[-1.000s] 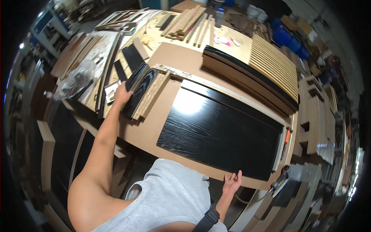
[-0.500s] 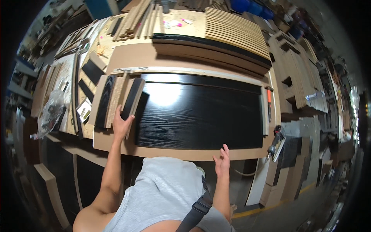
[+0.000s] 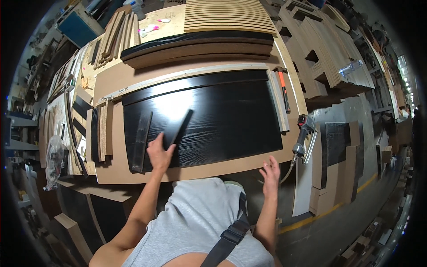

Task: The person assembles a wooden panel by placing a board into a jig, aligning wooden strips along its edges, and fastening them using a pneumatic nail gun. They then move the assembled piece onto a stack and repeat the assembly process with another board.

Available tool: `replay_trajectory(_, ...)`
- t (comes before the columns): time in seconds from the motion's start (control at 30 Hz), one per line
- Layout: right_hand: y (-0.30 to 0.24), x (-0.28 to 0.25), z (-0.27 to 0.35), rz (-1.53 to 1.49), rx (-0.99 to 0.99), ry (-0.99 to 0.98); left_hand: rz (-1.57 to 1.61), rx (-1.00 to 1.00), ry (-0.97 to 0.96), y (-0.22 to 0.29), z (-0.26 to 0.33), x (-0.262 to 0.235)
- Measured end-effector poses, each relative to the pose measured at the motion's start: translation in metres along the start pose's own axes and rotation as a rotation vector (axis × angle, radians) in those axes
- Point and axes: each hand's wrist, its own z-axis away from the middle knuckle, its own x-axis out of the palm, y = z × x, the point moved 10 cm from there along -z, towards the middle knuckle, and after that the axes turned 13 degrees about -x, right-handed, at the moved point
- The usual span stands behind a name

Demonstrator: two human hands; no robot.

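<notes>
A broad black wood-grain panel [image 3: 222,120] lies on brown board on the workbench in front of me. My left hand [image 3: 160,153] is over its left part, thumb and fingers closed around the near end of a narrow black strip [image 3: 181,125]. The strip slants away to the right. Just left of this hand, a second black strip [image 3: 141,142] rests on the panel. My right hand [image 3: 270,171] hovers at the bench's near edge, fingers apart and slightly curled, holding nothing.
A hammer with an orange-and-black handle [image 3: 283,89] lies right of the panel. A nail gun [image 3: 304,138] with a hose sits at the bench's right corner. Several boards [image 3: 104,129] stand at left; dark-topped boards [image 3: 200,49] are stacked behind. Slatted wood [image 3: 229,17] lies farther back.
My left hand has moved right, from beside the boards at the panel's left edge onto the panel with a black strip. Another strip now rests there. The view has shifted right.
</notes>
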Motion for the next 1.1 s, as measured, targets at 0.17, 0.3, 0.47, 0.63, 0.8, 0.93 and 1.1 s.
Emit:
replay_trajectory(0.17, -0.043, -0.065, -0.042, 0.113, -0.077, 0.095, -0.008, 0.125, -0.162, 0.108, 0.017, 0.111)
replay_trajectory(0.3, -0.055, -0.113, -0.070, 0.168, -0.096, 0.153, 0.034, 0.143, -0.262, 0.200, 0.021, 0.153)
replay_trajectory(0.47, -0.053, -0.153, -0.103, 0.254, -0.138, 0.218, 0.055, 0.304, -0.710, 0.272, 0.032, 0.213)
replay_trajectory(0.63, -0.053, -0.171, -0.136, 0.266, -0.257, 0.248, -0.116, 0.576, -0.733, 0.308, 0.031, 0.239)
replay_trajectory(0.8, -0.063, -0.187, -0.163, 0.712, -0.166, 0.291, -0.176, 0.696, -0.696, 0.334, 0.030, 0.265)
replay_trajectory(0.93, -0.056, -0.190, -0.187, 0.779, -0.230, 0.280, -0.128, 0.650, -0.701, 0.354, 0.040, 0.286)
replay_trajectory(1.1, -0.041, -0.145, -0.211, 0.930, 0.029, 0.051, -0.098, 0.569, -0.664, 0.355, 0.029, 0.291)
